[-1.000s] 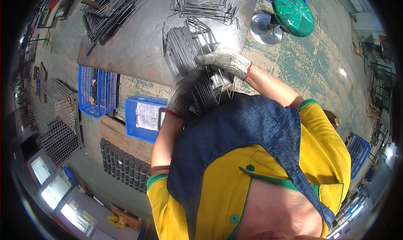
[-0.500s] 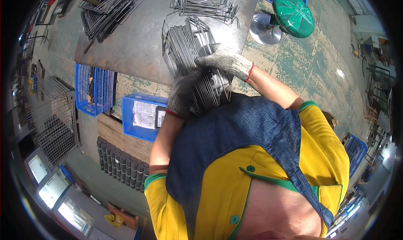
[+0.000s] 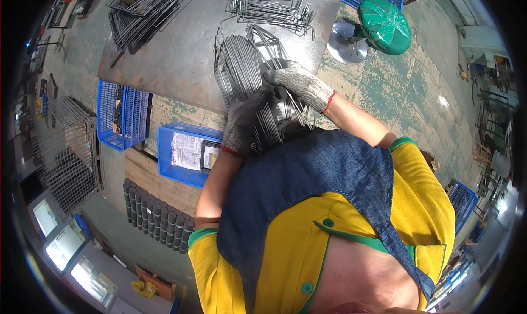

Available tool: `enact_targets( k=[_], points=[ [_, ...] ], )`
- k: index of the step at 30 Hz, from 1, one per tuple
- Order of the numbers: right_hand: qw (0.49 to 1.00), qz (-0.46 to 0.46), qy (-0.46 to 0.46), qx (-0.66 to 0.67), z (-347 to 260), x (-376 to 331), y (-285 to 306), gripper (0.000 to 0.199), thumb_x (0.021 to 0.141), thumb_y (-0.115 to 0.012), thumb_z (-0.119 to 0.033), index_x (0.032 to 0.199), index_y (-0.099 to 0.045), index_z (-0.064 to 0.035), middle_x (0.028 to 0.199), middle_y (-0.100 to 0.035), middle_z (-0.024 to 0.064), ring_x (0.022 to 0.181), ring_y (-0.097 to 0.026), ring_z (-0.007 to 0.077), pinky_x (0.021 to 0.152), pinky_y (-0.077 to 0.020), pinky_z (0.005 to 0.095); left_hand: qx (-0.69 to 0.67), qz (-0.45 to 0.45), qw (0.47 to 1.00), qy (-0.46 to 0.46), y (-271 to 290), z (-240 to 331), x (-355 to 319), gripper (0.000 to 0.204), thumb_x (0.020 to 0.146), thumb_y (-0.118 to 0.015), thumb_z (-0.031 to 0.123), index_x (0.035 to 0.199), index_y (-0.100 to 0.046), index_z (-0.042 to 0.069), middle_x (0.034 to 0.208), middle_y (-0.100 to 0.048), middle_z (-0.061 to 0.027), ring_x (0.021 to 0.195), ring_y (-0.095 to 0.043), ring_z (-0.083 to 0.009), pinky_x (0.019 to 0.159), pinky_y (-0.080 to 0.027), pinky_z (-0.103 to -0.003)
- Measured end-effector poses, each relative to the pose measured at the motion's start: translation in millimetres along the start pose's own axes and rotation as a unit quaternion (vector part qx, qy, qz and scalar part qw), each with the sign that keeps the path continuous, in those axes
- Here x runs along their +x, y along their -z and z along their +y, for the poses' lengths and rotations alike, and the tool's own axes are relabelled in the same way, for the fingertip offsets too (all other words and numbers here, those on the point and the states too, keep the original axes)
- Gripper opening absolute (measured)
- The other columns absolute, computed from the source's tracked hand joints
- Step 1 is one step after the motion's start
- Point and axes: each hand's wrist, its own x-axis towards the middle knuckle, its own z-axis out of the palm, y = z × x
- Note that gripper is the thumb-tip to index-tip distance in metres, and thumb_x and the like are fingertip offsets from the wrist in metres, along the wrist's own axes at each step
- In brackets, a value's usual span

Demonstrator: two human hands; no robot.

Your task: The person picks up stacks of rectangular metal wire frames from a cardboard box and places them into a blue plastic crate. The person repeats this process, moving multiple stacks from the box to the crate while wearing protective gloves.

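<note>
Both gloved hands sit almost where they were a moment ago, though the bundle of bent wire frames [image 3: 250,75] now seems drawn a little nearer the person's chest, with its lower end pulled past the near edge of the grey metal worktable [image 3: 181,56]. From where I stand, the left hand [image 3: 244,122] is wrapped around the lower part of the bundle, fingers curled and pressed onto the wires from the left side. The right hand [image 3: 299,83] lies over the bundle from the right, its fingers bent across the wires and closed on them, a red cuff showing at the wrist. The bundle itself leans off the table's near edge, upper end resting on the surface, lower end held between the two gloves against the blue denim apron [image 3: 307,182].

Farther back on the table, near its far edge, lies a loose row of wire pieces [image 3: 269,6], well apart from the hands. At the far left corner sits another heap of wire frames [image 3: 145,9]. Below the table's left side stand two blue plastic crates [image 3: 123,116] on the floor, one holding papers. A green round stool [image 3: 384,23] stands beyond the table's right edge. A wire cage [image 3: 71,149] sits at the far left.
</note>
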Motion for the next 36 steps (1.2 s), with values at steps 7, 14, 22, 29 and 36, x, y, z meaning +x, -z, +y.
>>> enact_targets(
  k=[7,14,22,29,36],
  points=[
    [0.997,-0.013,-0.047,0.058,4,9,2,0.021,0.083,-0.061,-0.026,0.078,-0.059,-0.0052,0.063,-0.056,0.0031,0.046,-0.05,0.0101,0.045,-0.0487,0.0279,0.075,0.036,0.996,-0.035,9,-1,0,0.026,0.084,-0.058,0.02,0.098,-0.064,-0.001,0.085,-0.065,-0.0082,0.076,-0.061,-0.0126,0.068,-0.048,-0.025],
    [0.996,-0.014,-0.033,0.077,0,4,7,0.02,0.083,-0.06,-0.023,0.074,-0.06,-0.0053,0.06,-0.056,0.0016,0.043,-0.046,0.0061,0.039,-0.0381,0.0198,0.053,-0.004,0.997,-0.053,31,-20,13,0.025,0.083,-0.059,0.02,0.096,-0.064,-0.002,0.082,-0.065,-0.0077,0.071,-0.061,-0.0137,0.066,-0.049,-0.026],
    [0.997,-0.018,-0.056,0.039,3,14,12,0.017,0.077,-0.068,-0.016,0.079,-0.06,-0.0015,0.061,-0.056,0.0048,0.045,-0.047,0.0091,0.04,-0.0424,0.0238,0.002,-0.003,1.0,-0.015,23,-11,10,0.027,0.083,-0.059,0.019,0.099,-0.063,-0.002,0.084,-0.065,-0.0085,0.072,-0.062,-0.0151,0.067,-0.05,-0.027],
    [0.998,-0.034,-0.052,0.017,1,15,14,0.018,0.077,-0.066,-0.017,0.082,-0.061,-0.0001,0.066,-0.061,0.0072,0.041,-0.048,0.0088,0.038,-0.0414,0.0237,0.043,-0.021,0.997,-0.062,35,-29,22,0.028,0.084,-0.058,0.017,0.104,-0.062,-0.002,0.09,-0.064,-0.007,0.078,-0.061,-0.0136,0.07,-0.049,-0.025],
    [0.999,-0.014,-0.02,0.038,0,11,14,0.018,0.078,-0.064,-0.015,0.081,-0.06,0.0023,0.063,-0.057,0.0068,0.054,-0.056,0.0142,0.047,-0.0481,0.0281,0.244,-0.077,0.952,-0.167,51,-46,32,0.031,0.088,-0.043,0.011,0.112,-0.058,0.001,0.112,-0.06,-0.0142,0.105,-0.057,-0.0214,0.091,-0.044,-0.03]
  ],
)
